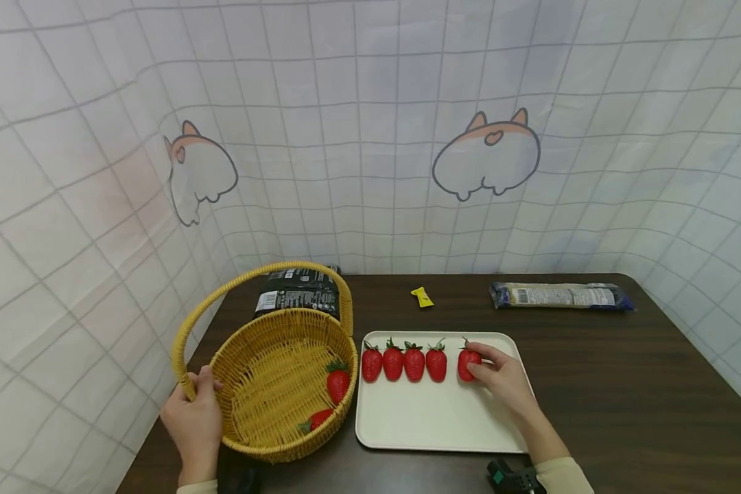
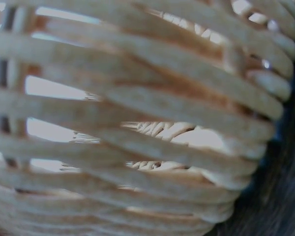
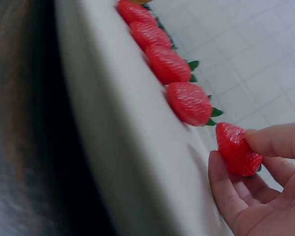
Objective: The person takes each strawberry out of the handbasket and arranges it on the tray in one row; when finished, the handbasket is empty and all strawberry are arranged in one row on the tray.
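Observation:
A yellow wicker basket (image 1: 265,384) with a tall arched handle stands at the left; my left hand (image 1: 196,415) grips the base of that handle at the rim. Inside lie two strawberries, one strawberry (image 1: 337,383) by the right wall and another strawberry (image 1: 318,418) lower down. Only the blurred basket weave (image 2: 137,103) fills the left wrist view. My right hand (image 1: 500,381) pinches a strawberry (image 3: 236,150) between thumb and fingers, over the upper right of a white tray (image 1: 432,422). Left of it, several strawberries (image 1: 414,362) stand in a row on the tray, leaves toward the back.
Behind the basket lies a black package (image 1: 299,291). A small yellow wrapped piece (image 1: 422,297) sits at the back middle of the dark table (image 1: 624,398), and a long clear-and-blue packet (image 1: 562,296) lies at the back right. A grid-patterned curtain (image 1: 377,137) surrounds the table.

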The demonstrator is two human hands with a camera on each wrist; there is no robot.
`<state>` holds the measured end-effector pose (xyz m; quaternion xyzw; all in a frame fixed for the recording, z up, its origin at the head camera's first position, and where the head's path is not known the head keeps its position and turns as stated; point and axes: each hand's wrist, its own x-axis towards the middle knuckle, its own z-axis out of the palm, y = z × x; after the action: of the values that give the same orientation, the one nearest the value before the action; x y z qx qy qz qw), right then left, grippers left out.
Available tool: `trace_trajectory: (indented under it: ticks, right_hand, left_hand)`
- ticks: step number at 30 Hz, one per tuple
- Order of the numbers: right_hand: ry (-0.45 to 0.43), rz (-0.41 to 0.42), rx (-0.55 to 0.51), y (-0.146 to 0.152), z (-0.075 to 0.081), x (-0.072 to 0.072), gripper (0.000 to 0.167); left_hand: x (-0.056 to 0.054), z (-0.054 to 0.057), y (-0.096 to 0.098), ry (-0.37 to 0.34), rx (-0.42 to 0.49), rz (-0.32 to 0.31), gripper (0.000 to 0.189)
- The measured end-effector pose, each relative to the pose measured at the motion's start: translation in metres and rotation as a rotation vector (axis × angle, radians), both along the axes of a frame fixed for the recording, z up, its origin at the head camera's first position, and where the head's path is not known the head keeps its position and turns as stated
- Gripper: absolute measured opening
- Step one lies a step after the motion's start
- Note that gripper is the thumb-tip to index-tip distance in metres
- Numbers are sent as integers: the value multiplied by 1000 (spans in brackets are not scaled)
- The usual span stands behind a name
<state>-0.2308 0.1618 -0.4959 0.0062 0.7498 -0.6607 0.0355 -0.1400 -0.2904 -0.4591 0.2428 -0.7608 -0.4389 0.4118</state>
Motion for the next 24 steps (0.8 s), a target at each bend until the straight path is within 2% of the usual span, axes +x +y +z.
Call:
trace_trajectory:
  ticks: [5, 13, 21, 24]
  right_hand:
    - [33, 8, 84, -3, -4, -5, 40]
    - [93, 16, 306, -4, 1, -12, 36]
    - [63, 53, 353, -4, 6, -16, 34]
    - [68, 43, 360, -6, 5, -17, 34]
  left_hand:
    - [0, 0, 1, -8, 0, 3, 42]
    - [-1, 1, 2, 14, 0, -1, 40]
    - [0, 1, 3, 10, 10, -17, 44]
    - [-1, 0, 2, 12, 11, -15, 44]
